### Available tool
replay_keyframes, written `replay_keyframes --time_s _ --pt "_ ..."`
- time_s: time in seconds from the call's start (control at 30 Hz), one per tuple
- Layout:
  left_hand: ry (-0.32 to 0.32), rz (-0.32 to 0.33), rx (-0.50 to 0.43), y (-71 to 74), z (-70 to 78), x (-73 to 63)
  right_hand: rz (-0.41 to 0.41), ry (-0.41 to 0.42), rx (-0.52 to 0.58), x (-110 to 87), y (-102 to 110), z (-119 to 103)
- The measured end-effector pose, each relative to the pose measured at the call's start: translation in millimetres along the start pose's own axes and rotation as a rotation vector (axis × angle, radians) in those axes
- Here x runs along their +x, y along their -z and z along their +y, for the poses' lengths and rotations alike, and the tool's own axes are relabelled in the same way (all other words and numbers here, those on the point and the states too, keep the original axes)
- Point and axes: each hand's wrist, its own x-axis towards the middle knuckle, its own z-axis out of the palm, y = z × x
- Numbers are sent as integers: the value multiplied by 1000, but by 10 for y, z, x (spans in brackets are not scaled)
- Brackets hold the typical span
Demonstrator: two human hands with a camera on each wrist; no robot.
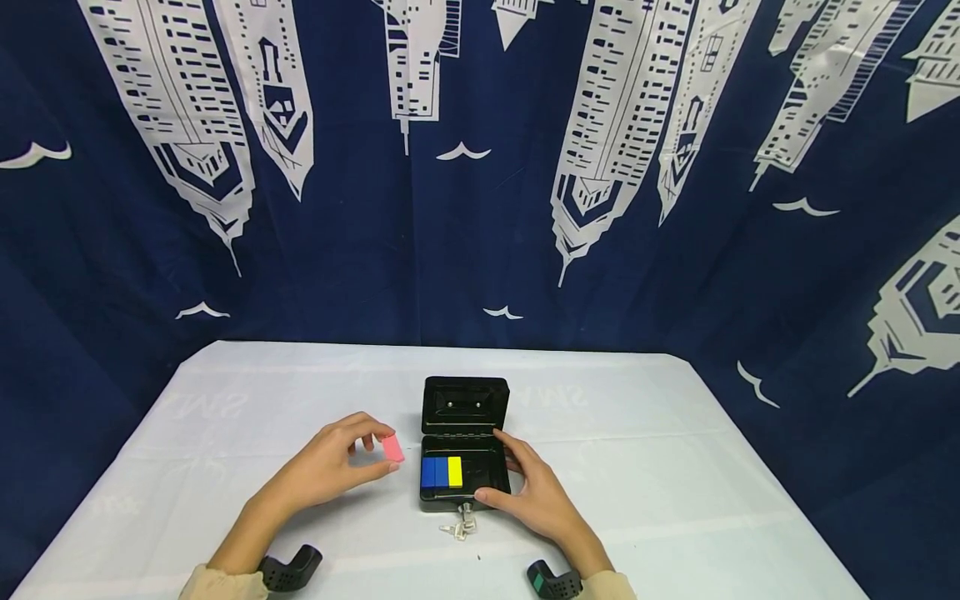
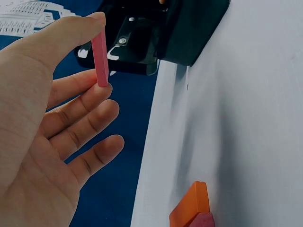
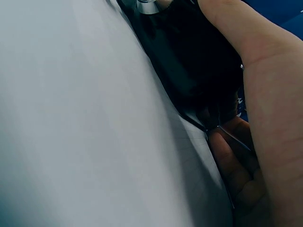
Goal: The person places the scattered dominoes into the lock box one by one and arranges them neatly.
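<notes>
A thin pink block point(image 1: 392, 447) is pinched between the thumb and fingers of my left hand point(image 1: 330, 462), just left of a black metal cash box point(image 1: 438, 504) and apart from it. The left wrist view shows the pink block point(image 2: 99, 59) edge-on, held up off the table. The box's lid point(image 1: 465, 400) stands open toward the back. Inside, along the left, two blue blocks point(image 1: 435, 472) and a yellow block point(image 1: 455, 472) sit side by side. My right hand point(image 1: 536, 492) grips the box's right side, thumb at the front rim and fingers along the side wall.
A small bunch of keys point(image 1: 461, 528) hangs from the lock at the box's front and lies on the white table point(image 1: 360, 558). In the left wrist view, an orange block point(image 2: 191, 205) and a dark pink piece point(image 2: 203, 220) lie on the table. A dark blue curtain point(image 1: 360, 250) hangs behind.
</notes>
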Motion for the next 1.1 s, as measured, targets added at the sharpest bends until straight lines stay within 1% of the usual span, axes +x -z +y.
replay_keyframes --time_s 0.23,0.47,0.6,0.7,0.87,1.1 --pt "-12 9 -1 6 49 17 -2 15 19 17 15 -8" --pt "-63 9 -12 -10 63 34 -8 11 21 12 18 -3" --pt "-79 9 -6 -31 71 51 -6 12 21 8 15 4" --pt "-90 -6 -17 -52 91 71 -5 16 20 13 16 5" --pt "-112 -49 -46 -106 130 101 0 13 22 10 16 0" --pt "-115 -73 -59 -195 192 133 0 12 21 9 3 9"
